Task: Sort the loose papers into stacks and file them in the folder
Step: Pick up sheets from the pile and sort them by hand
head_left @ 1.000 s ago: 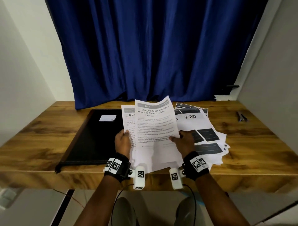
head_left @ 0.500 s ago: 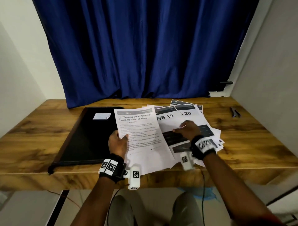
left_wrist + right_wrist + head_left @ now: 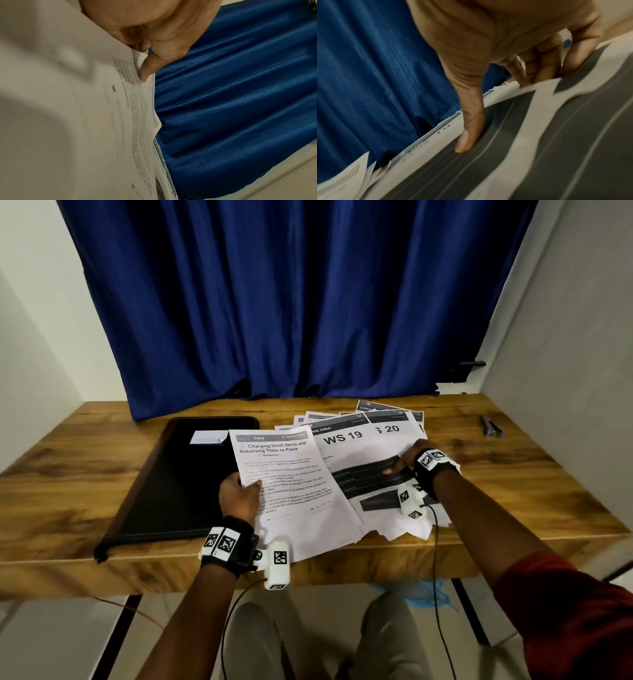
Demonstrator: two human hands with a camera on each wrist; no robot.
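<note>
A wooden table (image 3: 359, 563) carries everything. Left of the left hand's (image 3: 239, 496) grip lies a closed black folder (image 3: 164, 484). Under the right hand's (image 3: 409, 460) fingertips spreads a loose pile of printed papers (image 3: 376, 446). Well right of that hand rests a dark pen (image 3: 490, 426)

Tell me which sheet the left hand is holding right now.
The text sheet headed "Charging Small Items and Returning Them to Place", pinched at its left edge by the left hand. The WS 19 sheet and others lie in the pile under the right hand.
</note>
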